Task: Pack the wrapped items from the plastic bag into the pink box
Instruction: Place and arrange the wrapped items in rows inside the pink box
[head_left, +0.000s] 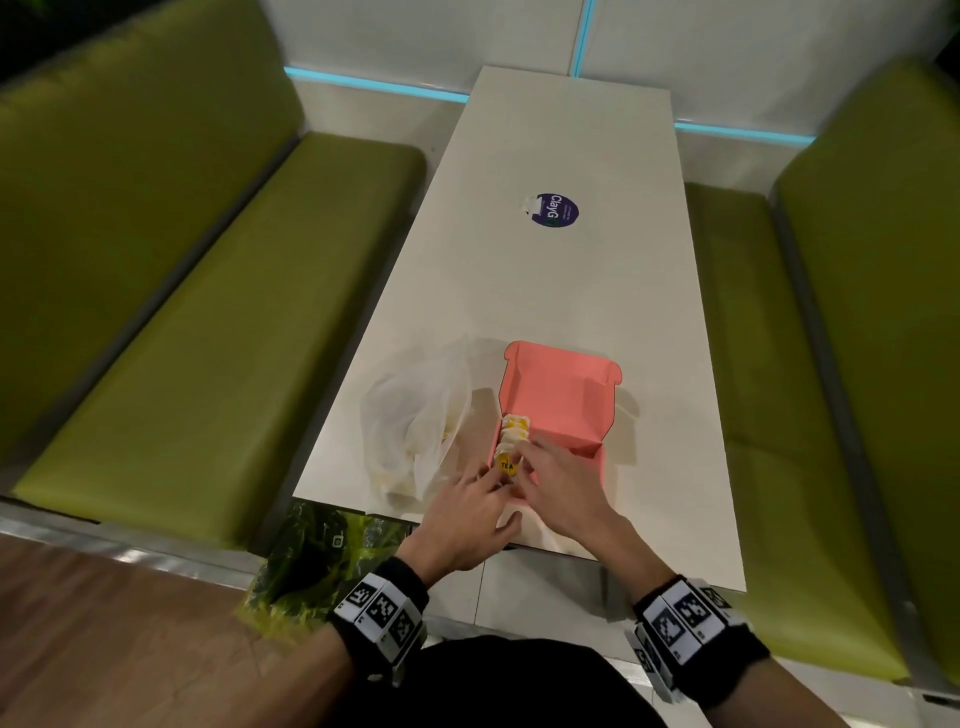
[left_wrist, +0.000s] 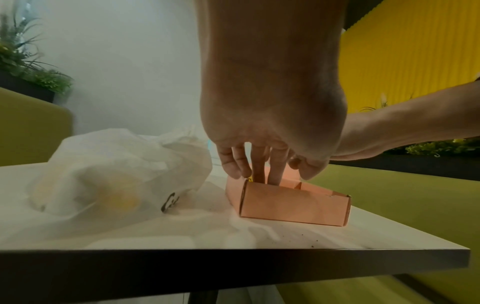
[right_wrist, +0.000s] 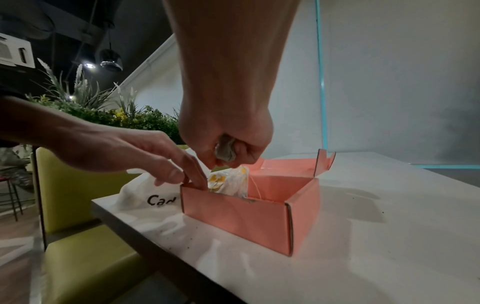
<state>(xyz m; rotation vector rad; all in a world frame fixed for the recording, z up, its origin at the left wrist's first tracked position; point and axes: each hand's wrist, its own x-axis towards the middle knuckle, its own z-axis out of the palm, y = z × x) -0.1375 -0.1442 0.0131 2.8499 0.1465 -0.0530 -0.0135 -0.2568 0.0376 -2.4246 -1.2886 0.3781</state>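
The pink box (head_left: 576, 395) stands open near the table's front edge, lid tipped back. Several wrapped tea bags (head_left: 511, 436) with yellow labels stand in a row along its left side. My left hand (head_left: 498, 480) reaches into the near left corner of the box (left_wrist: 293, 203) with straight fingers (left_wrist: 275, 170), touching the row. My right hand (right_wrist: 228, 158) hovers over the box (right_wrist: 249, 214) and grips a crumpled wrapped tea bag (right_wrist: 225, 151) in its curled fingers, a thin string hanging down. The translucent plastic bag (head_left: 415, 431) lies just left of the box with pale items inside.
The white table (head_left: 571, 291) runs away from me between two green benches (head_left: 208, 338). A round purple sticker (head_left: 556, 209) lies mid-table. A green bag (head_left: 311, 561) sits on the floor below the front edge. The box's right half shows bare pink floor.
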